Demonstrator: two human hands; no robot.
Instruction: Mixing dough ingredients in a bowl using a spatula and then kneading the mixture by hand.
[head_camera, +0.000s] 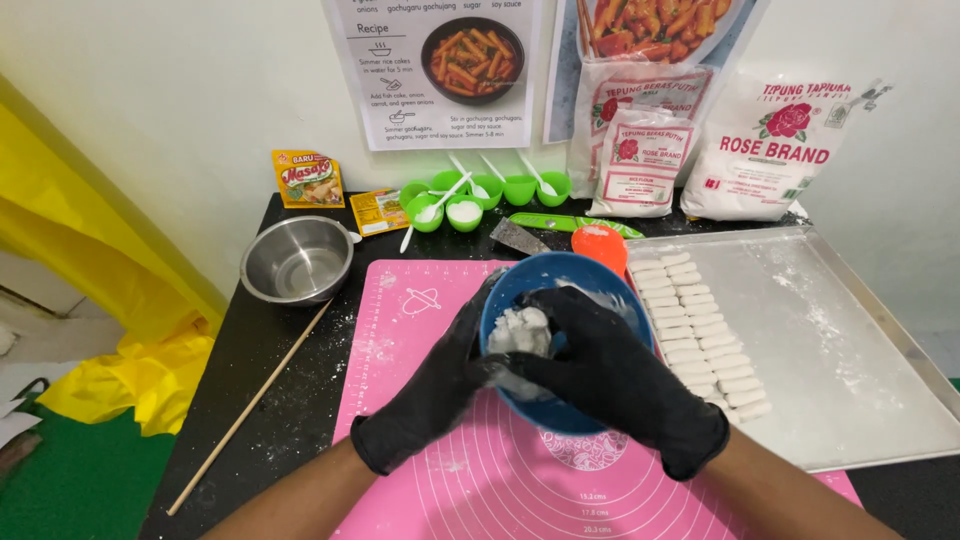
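Both of my hands wear black gloves and meet over a blue bowl (545, 275) standing on a pink silicone mat (410, 320). My left hand (430, 395) wraps the bowl's left side. My right hand (610, 370) reaches into the bowl from the right and closes its fingers around a lump of white dough (522, 330). White flour smears the glove fingertips. The bowl's inside is mostly hidden by my hands.
A floured metal tray (850, 340) at right holds rows of short white dough logs (700, 330). A steel bowl (297, 260), a thin wooden stick (250, 405), green cups with white spoons (480, 195), an orange scoop (600, 245), a scraper, seasoning packets and flour bags line the back.
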